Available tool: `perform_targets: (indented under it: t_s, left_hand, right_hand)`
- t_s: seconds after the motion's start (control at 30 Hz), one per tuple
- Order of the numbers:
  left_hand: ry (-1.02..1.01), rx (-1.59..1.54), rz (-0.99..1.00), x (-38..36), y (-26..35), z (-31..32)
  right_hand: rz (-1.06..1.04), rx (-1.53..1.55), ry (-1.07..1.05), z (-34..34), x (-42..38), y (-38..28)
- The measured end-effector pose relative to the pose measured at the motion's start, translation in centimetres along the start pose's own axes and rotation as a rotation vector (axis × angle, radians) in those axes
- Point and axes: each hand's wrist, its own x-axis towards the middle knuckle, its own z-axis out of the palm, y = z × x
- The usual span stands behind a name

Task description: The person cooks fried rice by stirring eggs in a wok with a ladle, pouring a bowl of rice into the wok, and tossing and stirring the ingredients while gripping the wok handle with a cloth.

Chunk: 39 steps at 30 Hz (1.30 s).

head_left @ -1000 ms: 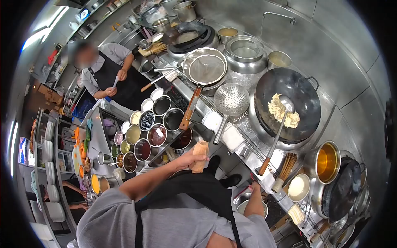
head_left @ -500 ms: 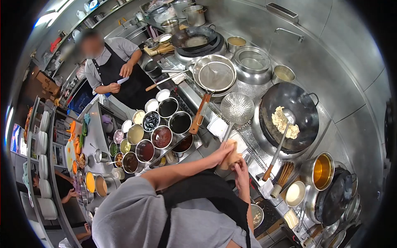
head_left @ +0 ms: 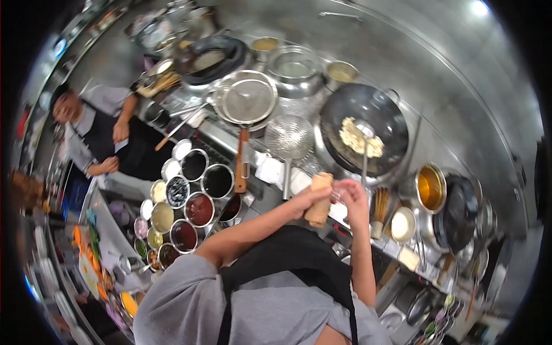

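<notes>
My left hand (head_left: 311,199) is closed around a tan roll (head_left: 318,215) that looks like a rolled cloth, held upright in front of my apron. Just beside the roll, my right hand (head_left: 352,197) has its fingers curled together; something small and partly see-through seems to be at the fingertips, too blurred to name. Beyond my hands a black wok (head_left: 391,126) sits on the range with pale food (head_left: 352,137) in it. A ladle (head_left: 366,150) rests in this wok, its handle passing behind my right hand. A perforated strainer (head_left: 289,135) lies to the left.
Several pots of sauces (head_left: 200,209) stand at the left. A mesh strainer (head_left: 247,100) with a wooden handle lies above them. To the right are a bamboo brush (head_left: 379,214), a white bowl (head_left: 403,225) and a pot of amber liquid (head_left: 430,188). A co-worker (head_left: 98,129) at the far left holds a knife.
My view has turned, and the range has shifted left and up in it. My hands have lifted the tan roll to upright, and my right hand has come off its lower end.
</notes>
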Motion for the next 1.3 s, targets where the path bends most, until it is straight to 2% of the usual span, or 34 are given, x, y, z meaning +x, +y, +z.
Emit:
perform_targets:
  t_s: [0.03, 0.1, 0.17, 0.2, 0.23, 0.3, 0.4, 0.43, 0.5, 0.57, 0.63, 0.7, 0.77, 0.83, 0.87, 0.9, 0.93, 0.97, 1.0, 1.07, 1.13, 1.23, 1.3]
  left_hand:
    - [0.033, -0.029, -0.047, 0.1, 0.6, 0.0]
    - [0.042, -0.109, -0.146, 0.4, 0.6, -1.5]
    - [-0.024, -0.26, -0.169, 0.3, -0.1, -3.4]
    - [-0.029, -0.334, -0.185, 0.2, -0.5, -4.5]
    - [-0.012, -0.397, -0.189, 0.0, -0.9, -5.1]
    - [0.132, -0.426, -0.242, -0.7, -1.2, -6.3]
    - [0.137, -0.367, -0.243, -0.3, -1.6, -8.6]
    - [0.152, -0.34, -0.237, 0.2, -1.5, -8.8]
    - [0.196, -0.305, -0.271, 2.4, -1.1, -8.5]
    - [0.235, -0.291, -0.264, 6.1, -0.7, -7.6]
    - [0.175, -0.243, -0.221, 11.0, -0.4, -7.3]
    - [0.235, -0.329, -0.152, 14.7, 0.2, -5.9]
    - [0.318, -0.322, -0.224, 16.5, 1.8, -4.3]
    - [0.36, -0.371, -0.236, 19.4, 1.6, -3.9]
    - [0.313, -0.358, -0.217, 23.2, -0.4, -5.6]
    - [0.358, -0.326, -0.264, 25.6, -1.6, -6.3]
    - [0.4, -0.288, -0.311, 27.6, -2.5, -6.5]
    - [0.439, -0.245, -0.36, 28.5, -3.0, -6.3]
    - [0.542, -0.183, -0.282, 28.1, -2.6, -5.2]
    - [0.526, -0.238, -0.308, 26.5, -1.8, -3.8]
    - [0.494, -0.292, -0.374, 24.7, -1.6, -2.6]
    - [0.388, -0.276, -0.586, 16.4, 5.3, 4.2]
    - [0.391, -0.238, -0.505, 15.8, 5.5, 4.0]
  right_hand:
    - [-0.237, -0.439, 0.187, -2.1, 1.0, 1.8]
    - [-0.344, -1.414, 0.732, -3.7, 1.1, 3.5]
    - [-0.079, -1.265, 0.577, -8.6, 1.3, 11.0]
    - [0.361, -0.468, 0.322, -9.8, 1.3, 10.5]
    - [0.36, -0.395, 0.38, -8.3, 0.6, 8.7]
    - [0.355, -0.202, 0.366, -7.3, -1.3, 6.2]
    - [0.306, -0.304, 0.359, -5.9, -5.0, 3.6]
    - [0.388, -0.335, 0.397, -6.0, -5.8, 1.8]
    - [0.315, -0.562, 0.396, -8.9, -6.2, 1.7]
    - [0.323, -0.782, 0.291, -10.2, -4.4, 1.1]
    - [-0.093, -1.066, 0.367, -11.4, -2.1, 4.8]
    - [0.044, -0.954, 0.444, -11.3, -0.2, 6.7]
    - [0.155, -0.923, 0.395, -10.7, -1.2, 5.4]
    - [0.335, -0.829, 0.346, -8.7, -4.3, -1.3]
    - [0.372, -0.761, 0.312, -8.3, -6.2, -3.8]
    - [0.407, -0.689, 0.278, -8.2, -7.7, -6.2]
    - [0.558, -0.751, 0.24, -7.8, -8.6, -8.4]
    - [0.478, -0.873, 0.207, -8.5, -8.9, -7.2]
    - [0.392, -0.993, 0.18, -9.5, -9.0, -5.0]
    - [0.375, -1.128, 0.179, -9.0, -8.4, -4.3]
    - [0.334, -1.16, 0.137, -9.9, -8.2, -6.5]
    - [0.419, -1.122, 0.051, -9.3, -9.4, -12.8]
    - [0.454, -1.245, 0.046, -8.6, -8.6, -14.0]
